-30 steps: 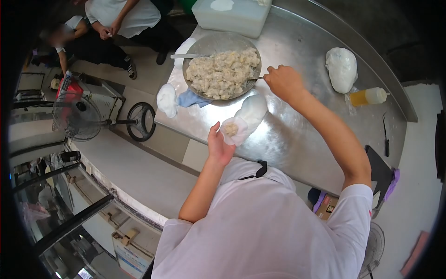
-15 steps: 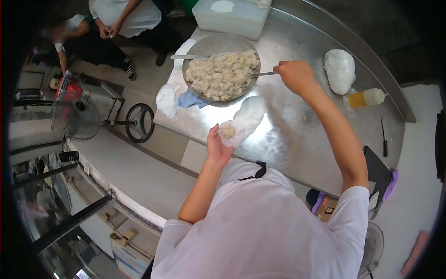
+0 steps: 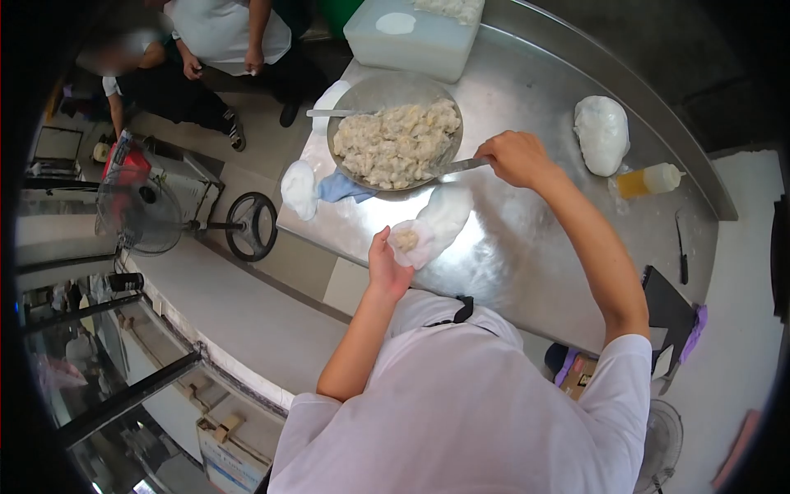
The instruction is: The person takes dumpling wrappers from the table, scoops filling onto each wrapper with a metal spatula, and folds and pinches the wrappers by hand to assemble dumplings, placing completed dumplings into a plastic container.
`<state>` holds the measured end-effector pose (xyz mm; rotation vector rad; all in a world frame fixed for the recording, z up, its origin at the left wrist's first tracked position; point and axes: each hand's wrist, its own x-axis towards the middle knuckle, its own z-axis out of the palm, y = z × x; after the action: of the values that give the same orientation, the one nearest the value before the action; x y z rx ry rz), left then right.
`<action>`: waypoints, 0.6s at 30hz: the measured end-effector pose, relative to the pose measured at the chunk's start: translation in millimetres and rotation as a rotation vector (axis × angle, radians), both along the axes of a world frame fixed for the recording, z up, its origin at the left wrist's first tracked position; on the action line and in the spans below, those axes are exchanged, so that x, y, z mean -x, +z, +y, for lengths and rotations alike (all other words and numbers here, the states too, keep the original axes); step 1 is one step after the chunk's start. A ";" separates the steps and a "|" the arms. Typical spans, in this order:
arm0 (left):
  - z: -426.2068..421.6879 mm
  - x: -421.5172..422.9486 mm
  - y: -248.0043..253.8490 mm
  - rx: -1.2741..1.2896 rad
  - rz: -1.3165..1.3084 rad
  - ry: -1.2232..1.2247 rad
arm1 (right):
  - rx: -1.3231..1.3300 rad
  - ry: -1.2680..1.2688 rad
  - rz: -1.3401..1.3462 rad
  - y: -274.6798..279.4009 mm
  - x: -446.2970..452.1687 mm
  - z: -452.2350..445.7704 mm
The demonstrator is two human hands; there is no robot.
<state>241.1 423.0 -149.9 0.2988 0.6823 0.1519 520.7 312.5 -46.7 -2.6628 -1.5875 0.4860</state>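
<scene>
Stands right up against the near edge of a wide, shiny, grey metal surface. Along the back and right, a raised grey metal rim, like a low wall. Lots of bare room in the middle and to the right, before a white lump in clear plastic, a soft bottle of yellow liquid and a thin tool with a black handle. Much less room on the left: near that edge, a big round metal bowl, full of a lumpy, creamy-white mix, with a folded blue cloth and a white bundle close by. Behind the bowl, a pale plastic tub.

In the left hand, over the near edge, holds a thin, round, white wrapper with a small dab of mix on it. Thumb up at the side, other fingers mostly hidden, so no telling how bent. Just past it, a smooth white lump on the surface; touching or not, hard to say. In the right hand, curled closed, grips a flat silver tool, with its far end at the bowl's rim.
</scene>
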 end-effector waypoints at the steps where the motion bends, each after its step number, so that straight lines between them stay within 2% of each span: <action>1: 0.2 -1.0 -0.3 0.003 -0.002 -0.003 | -0.082 -0.017 0.055 -3.5 -2.8 -6.9; 3: 0.5 -4.6 0.1 0.012 0.019 0.005 | -0.167 -0.023 0.104 -6.7 -10.3 -16.7; 5: 0.9 -5.4 1.5 0.018 0.044 0.017 | -0.218 -0.175 0.369 -9.3 -16.8 -25.9; 6: 1.4 -8.1 2.6 0.011 0.055 0.010 | -0.222 -0.165 0.361 -12.8 -21.0 -30.1; 8: 3.7 -15.8 6.0 0.000 0.058 0.010 | -0.419 -0.239 0.660 -21.9 -25.9 -38.9; 11: 8.1 -26.1 14.3 -0.016 0.062 0.015 | -0.422 -0.266 0.725 -24.1 -26.7 -48.3; 14: 11.1 -33.3 19.4 -0.018 -0.039 0.028 | -0.436 -0.314 0.826 -0.1 -9.6 -51.7; 18: 17.1 -44.4 43.4 -0.014 -0.119 0.087 | -0.447 -0.207 0.777 14.8 15.2 -60.0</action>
<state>285.5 440.1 -106.5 0.2713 0.5769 0.2558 505.5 252.5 -31.9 -1.9125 -1.0205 0.8837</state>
